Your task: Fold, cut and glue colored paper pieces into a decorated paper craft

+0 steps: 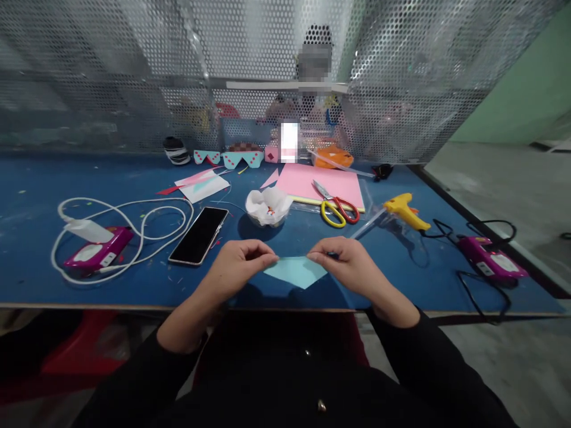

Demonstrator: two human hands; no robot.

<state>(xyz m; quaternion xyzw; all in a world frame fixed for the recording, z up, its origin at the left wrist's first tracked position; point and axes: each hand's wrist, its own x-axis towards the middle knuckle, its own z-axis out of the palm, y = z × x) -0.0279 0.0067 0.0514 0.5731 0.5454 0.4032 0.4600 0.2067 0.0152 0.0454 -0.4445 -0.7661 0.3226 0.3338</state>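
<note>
A light-blue piece of paper (298, 272) with a pointed lower edge is stretched between my two hands, just above the table near its front edge. My left hand (243, 264) pinches its upper left corner between thumb and fingers. At the upper right corner, my right hand (342, 261) has the same kind of pinch. Beyond the paper stands a white paper-lined bowl (267, 208) with small red bits inside. Scissors (334, 205) with one yellow and one red handle lie past my right hand. To the left of my left hand lies a smartphone (199, 236), its screen dark.
A yellow glue gun (405, 211) lies at the right, near a purple power strip (493, 258) with black cable. Another purple power strip (100, 246) sits left among white cable loops. Pink paper (316, 181) and blue paper shapes with red dots (243, 159) are at the back, before a perforated metal screen (134, 77).
</note>
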